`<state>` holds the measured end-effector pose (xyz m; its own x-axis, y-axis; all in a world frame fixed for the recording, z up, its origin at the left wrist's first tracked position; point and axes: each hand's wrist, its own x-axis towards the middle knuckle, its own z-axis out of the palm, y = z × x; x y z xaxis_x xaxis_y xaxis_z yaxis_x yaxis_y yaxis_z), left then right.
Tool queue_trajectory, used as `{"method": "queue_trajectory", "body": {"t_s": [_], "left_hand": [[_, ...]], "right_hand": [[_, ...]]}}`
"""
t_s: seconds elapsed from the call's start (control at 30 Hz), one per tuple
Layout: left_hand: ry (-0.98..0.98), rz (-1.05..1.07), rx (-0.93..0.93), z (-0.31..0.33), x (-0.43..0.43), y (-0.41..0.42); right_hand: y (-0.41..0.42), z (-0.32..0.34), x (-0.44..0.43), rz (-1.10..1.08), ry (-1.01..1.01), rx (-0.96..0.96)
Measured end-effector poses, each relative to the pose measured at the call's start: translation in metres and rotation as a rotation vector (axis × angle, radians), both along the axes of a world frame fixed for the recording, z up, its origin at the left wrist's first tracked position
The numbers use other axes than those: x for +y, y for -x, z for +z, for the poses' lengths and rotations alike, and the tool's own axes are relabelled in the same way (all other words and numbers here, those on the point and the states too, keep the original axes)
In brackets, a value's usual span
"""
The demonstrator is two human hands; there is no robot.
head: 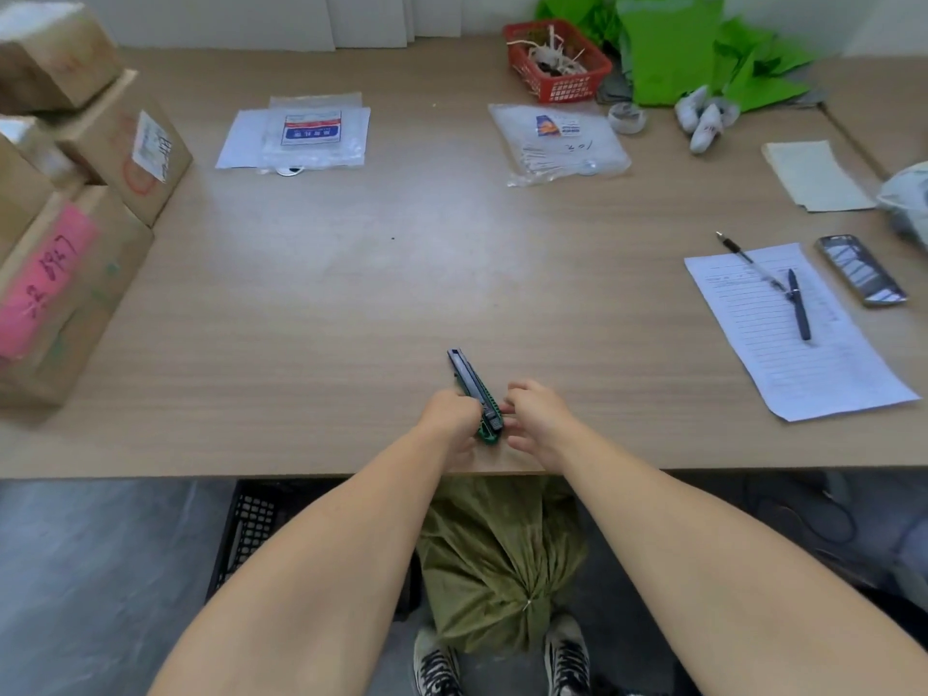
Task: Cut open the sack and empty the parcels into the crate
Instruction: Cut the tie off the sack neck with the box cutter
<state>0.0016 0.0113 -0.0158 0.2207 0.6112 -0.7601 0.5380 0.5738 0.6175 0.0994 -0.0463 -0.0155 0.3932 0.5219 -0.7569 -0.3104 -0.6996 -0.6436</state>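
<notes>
At 6 o'clock, on the floor between two black-and-white laced shoes (436,665), the olive sack (497,560) stands under the table's near edge. Its neck is tied shut with a pale tie. Just beside it at 7 o'clock is the black lattice crate (246,535), mostly hidden under the table (351,293).

Above the sack, at the table's near edge, the left hand (449,419) grips the green handle of a utility knife (472,384), whose dark blue body points away towards 11 o'clock. The right hand (535,419) has its fingers curled at the knife's butt end. I cannot tell whether they pinch it or only touch it.

At 3 o'clock a lined sheet (813,364) carries two pens (799,306), with a phone (862,270) just beside it.

At 9 o'clock stand cardboard boxes (75,303). One bears a pink label (45,283) with handwritten characters I cannot read, and another a white label and a red round stamp.

Farther off, at 11 and 1 o'clock, lie two clear plastic bags (301,138) with printed labels too small to read. Behind them are a red basket (557,60) and green bags (668,47).
</notes>
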Motion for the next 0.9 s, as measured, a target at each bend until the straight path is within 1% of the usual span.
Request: {"method": "queue_trajectory", "body": {"t_s": [0.1,0.2,0.3,0.43,0.57,0.67,0.83,0.9], "left_hand": [[0.086,0.064,-0.071,0.001,0.001,0.006],[0.085,0.063,-0.120,-0.003,0.000,0.011],[0.033,-0.034,-0.137,-0.006,-0.002,0.021],[-0.094,-0.137,-0.128,-0.002,-0.007,0.030],[-0.170,-0.135,-0.130,0.002,-0.012,0.036],[-0.230,-0.201,-0.113,0.008,-0.021,0.041],[-0.314,-0.228,-0.075,0.020,-0.046,0.048],[-0.340,-0.228,-0.070,0.027,-0.058,0.051]], "right_hand": [[0.010,0.005,0.000,-0.030,-0.025,-0.002],[0.017,0.007,-0.003,-0.018,-0.038,-0.011],[0.022,0.006,-0.008,-0.016,-0.067,-0.015],[0.030,0.009,-0.011,-0.024,-0.114,-0.047],[0.038,0.016,-0.021,-0.036,-0.146,-0.072],[0.038,0.021,-0.031,-0.037,-0.170,-0.070],[0.040,0.033,-0.050,0.017,-0.193,-0.103],[0.042,0.038,-0.059,0.038,-0.207,-0.085]]}}
